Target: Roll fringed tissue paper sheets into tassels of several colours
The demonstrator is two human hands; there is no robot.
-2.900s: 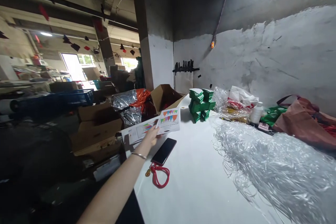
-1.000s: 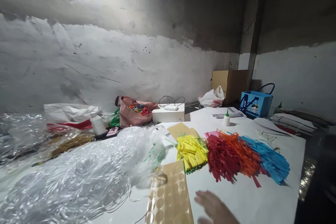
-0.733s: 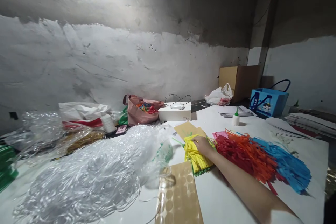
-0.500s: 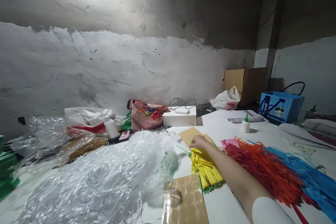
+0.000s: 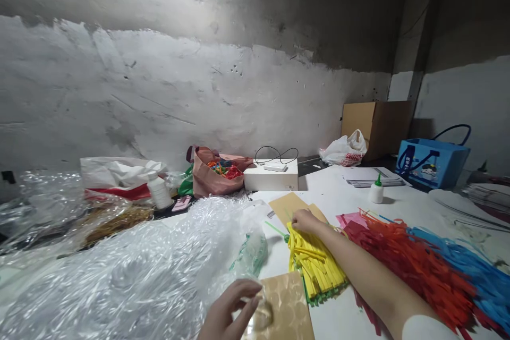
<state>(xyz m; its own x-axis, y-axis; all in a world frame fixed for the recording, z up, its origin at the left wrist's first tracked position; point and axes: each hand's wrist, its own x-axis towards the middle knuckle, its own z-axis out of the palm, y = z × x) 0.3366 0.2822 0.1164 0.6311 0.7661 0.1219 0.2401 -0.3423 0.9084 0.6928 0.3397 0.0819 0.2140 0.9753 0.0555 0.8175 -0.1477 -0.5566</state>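
Plainly enough from where I stand, the right hand (image 5: 305, 221) has its fingers curled round the top end of a yellow fringe bundle (image 5: 316, 263); the bundle lies on the white table (image 5: 330, 324), its green-edged ends fanned toward the person; the left hand (image 5: 233, 308) hangs bent over the near edge of a brown sheet (image 5: 292, 303) marked with circles, and I can't tell whether its thumb and fingertips hold any of the clear plastic there.

Things crowd in all round; a big heap of shiny clear strips (image 5: 139, 276) takes up the table's left part, with some green-tinted plastic (image 5: 253, 252) between it and the yellow; the right forearm (image 5: 358, 271) cuts across the gap to the red fringe (image 5: 418, 268), hiding some of it, and blue fringe (image 5: 470, 263) lies past that; a piece of brown card (image 5: 285, 204) sits just behind the right hand; farther back are a glue bottle (image 5: 376, 192) with a green tip, a white box (image 5: 271, 178), a pink cloth bag (image 5: 217, 175) of coloured scraps, and a blue bag (image 5: 434, 164).
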